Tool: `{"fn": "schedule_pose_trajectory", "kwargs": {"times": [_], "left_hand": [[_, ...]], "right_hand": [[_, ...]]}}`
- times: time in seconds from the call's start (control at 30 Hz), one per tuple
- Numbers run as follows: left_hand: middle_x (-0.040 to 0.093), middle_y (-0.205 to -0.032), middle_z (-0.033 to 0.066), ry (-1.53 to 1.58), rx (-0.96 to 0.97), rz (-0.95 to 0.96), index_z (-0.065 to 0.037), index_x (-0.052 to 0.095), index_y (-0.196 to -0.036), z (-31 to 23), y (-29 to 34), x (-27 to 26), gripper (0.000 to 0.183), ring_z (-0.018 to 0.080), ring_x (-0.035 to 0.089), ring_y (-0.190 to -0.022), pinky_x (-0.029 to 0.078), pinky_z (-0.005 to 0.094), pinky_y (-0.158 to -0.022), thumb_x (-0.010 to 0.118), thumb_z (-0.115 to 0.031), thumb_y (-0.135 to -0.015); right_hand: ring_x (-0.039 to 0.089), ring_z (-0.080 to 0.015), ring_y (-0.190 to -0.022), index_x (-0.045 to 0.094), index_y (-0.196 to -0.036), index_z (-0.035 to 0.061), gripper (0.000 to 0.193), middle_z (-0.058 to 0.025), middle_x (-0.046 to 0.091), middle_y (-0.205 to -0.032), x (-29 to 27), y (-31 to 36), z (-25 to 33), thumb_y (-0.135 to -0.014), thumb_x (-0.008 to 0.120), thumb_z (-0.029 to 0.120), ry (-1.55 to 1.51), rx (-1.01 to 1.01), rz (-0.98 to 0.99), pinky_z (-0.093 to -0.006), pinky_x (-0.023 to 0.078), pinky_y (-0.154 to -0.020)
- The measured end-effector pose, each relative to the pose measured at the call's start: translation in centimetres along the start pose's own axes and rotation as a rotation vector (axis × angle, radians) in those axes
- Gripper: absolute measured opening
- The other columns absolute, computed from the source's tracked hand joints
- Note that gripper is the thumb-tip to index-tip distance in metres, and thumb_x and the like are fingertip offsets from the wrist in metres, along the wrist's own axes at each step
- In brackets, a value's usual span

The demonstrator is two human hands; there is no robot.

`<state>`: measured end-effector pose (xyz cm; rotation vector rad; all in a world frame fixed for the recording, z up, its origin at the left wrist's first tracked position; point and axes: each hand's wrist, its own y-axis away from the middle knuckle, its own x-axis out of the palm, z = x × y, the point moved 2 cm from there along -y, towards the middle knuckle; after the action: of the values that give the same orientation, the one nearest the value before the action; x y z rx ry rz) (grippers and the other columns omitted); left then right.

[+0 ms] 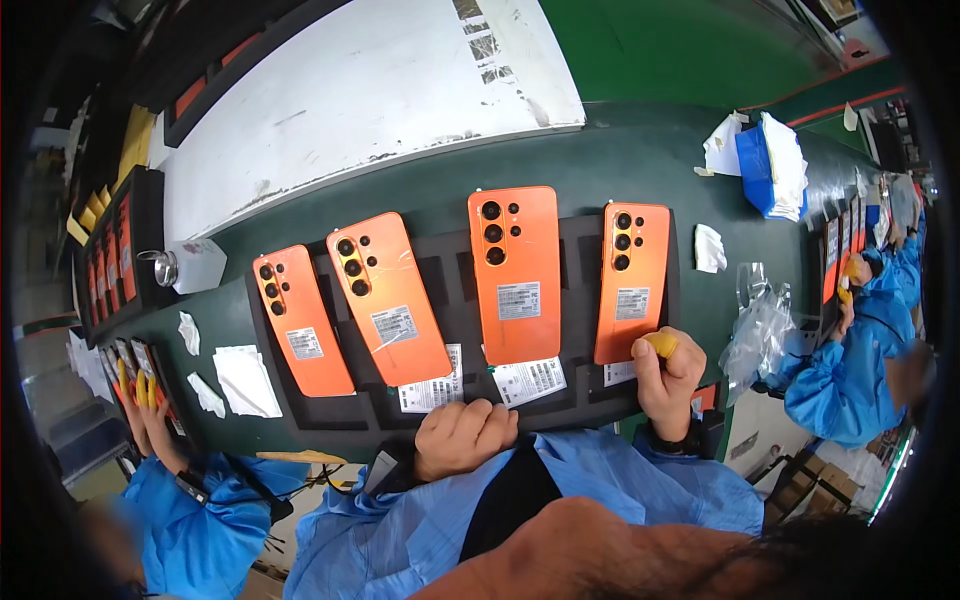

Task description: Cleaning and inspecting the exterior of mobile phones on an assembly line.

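Several orange phones lie back up on a black foam tray, each with camera lenses and a grey label. At the lower right corner of the rightmost phone is my right hand, its fingers closed with a yellow finger cot on one; whatever it pinches is hidden. My left hand rests curled in a fist at the tray's near edge, nothing visible in it. Just beyond that fist are a white printed label and another white label, partly beneath the middle-left phone and middle-right phone.
A white board spans the far side. To the left are a white bottle with a metal top and white wipes; to the right, a blue holder with wipes and clear plastic bags. Co-workers in blue sit on both sides.
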<state>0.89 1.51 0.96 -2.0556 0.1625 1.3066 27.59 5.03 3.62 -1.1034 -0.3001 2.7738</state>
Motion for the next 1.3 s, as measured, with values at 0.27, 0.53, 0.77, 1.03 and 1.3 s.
{"fn": "schedule_pose_trajectory", "kwargs": {"times": [0.27, 0.53, 0.77, 1.03, 1.3], "left_hand": [[0.057, -0.083, -0.0015, 0.007, -0.051, -0.023, -0.015, 0.064, -0.085, -0.2, -0.6, -0.2, 0.017, 0.0125, 0.053, -0.06, 0.044, 0.025, -0.058, 0.075, -0.026, -0.079], [0.057, -0.082, -0.0004, 0.042, -0.042, -0.045, -0.013, 0.065, -0.087, 0.1, -0.4, -0.1, 0.023, 0.0146, 0.053, -0.059, 0.042, 0.0253, -0.055, 0.077, -0.026, -0.074], [0.058, -0.084, 0.0003, 0.033, -0.018, -0.067, -0.013, 0.064, -0.089, 0.1, -0.4, -0.2, 0.023, 0.0145, 0.053, -0.059, 0.043, 0.0256, -0.055, 0.078, -0.026, -0.074], [0.06, -0.084, -0.0005, 0.041, -0.018, -0.057, -0.015, 0.063, -0.085, 0.1, 0.1, 0.1, 0.019, 0.0136, 0.055, -0.061, 0.044, 0.025, -0.054, 0.076, -0.028, -0.078], [0.059, -0.08, -0.0027, 0.057, -0.08, -0.032, -0.015, 0.06, -0.076, -0.1, -0.5, -0.3, 0.02, 0.0123, 0.053, -0.061, 0.044, 0.024, -0.053, 0.074, -0.028, -0.081]], "right_hand": [[0.052, -0.0271, -0.053, 0.06, -0.072, -0.0007, 0.018, -0.0118, 0.054, -0.063, 0.2, -0.1, 0.2, -0.086, 0.07, 0.004, -0.009, 0.027, -0.043, -0.0374, 0.037, -0.052], [0.053, -0.021, -0.053, 0.061, -0.074, -0.0008, 0.019, -0.0103, 0.057, -0.064, 0.4, 0.5, -0.1, -0.091, 0.067, 0.005, -0.04, 0.084, -0.047, -0.0329, 0.037, -0.051], [0.05, -0.0169, -0.052, 0.06, -0.075, -0.0003, 0.02, -0.0081, 0.056, -0.062, 0.6, 0.5, -0.2, -0.093, 0.065, 0.006, -0.032, 0.087, -0.052, -0.0317, 0.035, -0.051], [0.051, -0.0143, -0.053, 0.061, -0.075, -0.0002, 0.022, -0.0068, 0.057, -0.064, 0.9, 0.3, -0.1, -0.096, 0.063, 0.007, -0.013, 0.078, -0.069, -0.0292, 0.037, -0.051], [0.05, -0.0115, -0.055, 0.059, -0.074, -0.0012, 0.025, -0.0059, 0.058, -0.065, 0.9, 0.1, 0.1, -0.097, 0.06, 0.007, -0.013, 0.067, -0.053, -0.0274, 0.038, -0.051]]}}
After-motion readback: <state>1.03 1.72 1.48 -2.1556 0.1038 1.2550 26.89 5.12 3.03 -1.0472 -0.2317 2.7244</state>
